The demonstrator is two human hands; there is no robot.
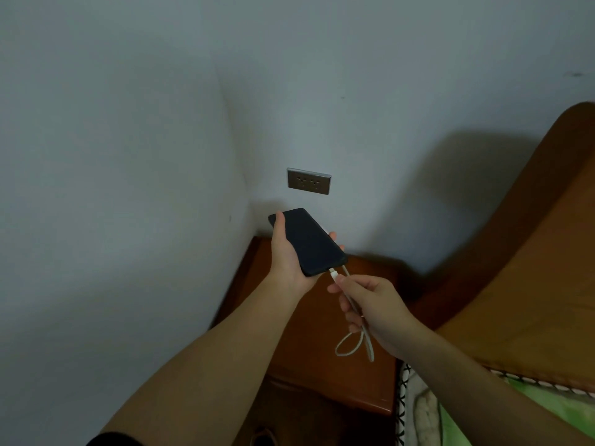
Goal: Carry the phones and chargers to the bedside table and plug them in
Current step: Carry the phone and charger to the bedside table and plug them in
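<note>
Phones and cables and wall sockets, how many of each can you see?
Phones: 1, the dark phone in the left hand.
Cables: 1, the white cable pinched by the right hand, its plug at the phone's port.
Wall socket plates: 1, the grey socket on the wall above the bedside table.
Total: 3.

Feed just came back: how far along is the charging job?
Done: the phone is at the bedside table. In hand: left hand holds it, right hand has the cable connector at its port. Left: nothing is in the wall socket; no second phone or charger visible.
</note>
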